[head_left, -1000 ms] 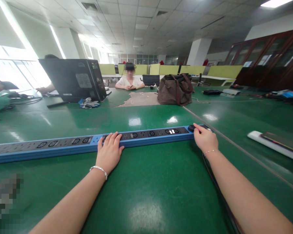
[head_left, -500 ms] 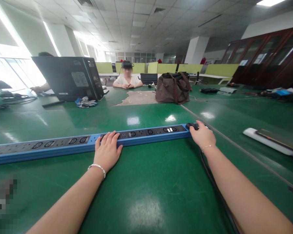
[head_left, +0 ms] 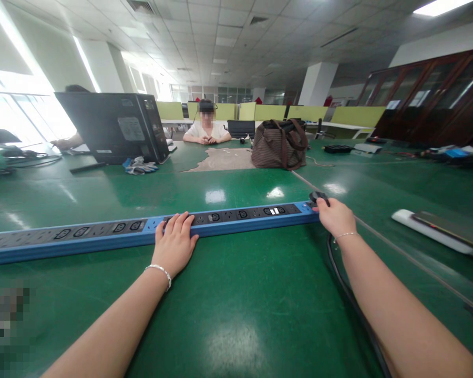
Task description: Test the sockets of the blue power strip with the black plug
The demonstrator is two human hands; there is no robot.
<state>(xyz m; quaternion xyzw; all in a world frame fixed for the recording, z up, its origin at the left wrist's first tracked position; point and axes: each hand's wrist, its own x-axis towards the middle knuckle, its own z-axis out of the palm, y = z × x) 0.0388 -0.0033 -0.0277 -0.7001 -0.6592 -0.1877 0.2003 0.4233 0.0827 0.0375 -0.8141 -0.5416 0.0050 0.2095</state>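
Observation:
A long blue power strip with black sockets on top lies across the green table, running out of view on the left. My left hand lies palm down over its middle, fingers stretched across the sockets and thumb along the near side. Pinched in my right hand is a black plug, at the strip's right end. Whether the plug touches the strip there I cannot tell. From below that hand a thick black cable runs down toward me, beneath my forearm.
Farther back stand a black computer case, grey-blue gloves and a brown bag. A person sits across the table. To the right, a white bar-like object lies beside a table seam.
My right hand has shifted a little to the right with the plug, uncovering more of the strip's blue end. The left hand stays in place on the strip.

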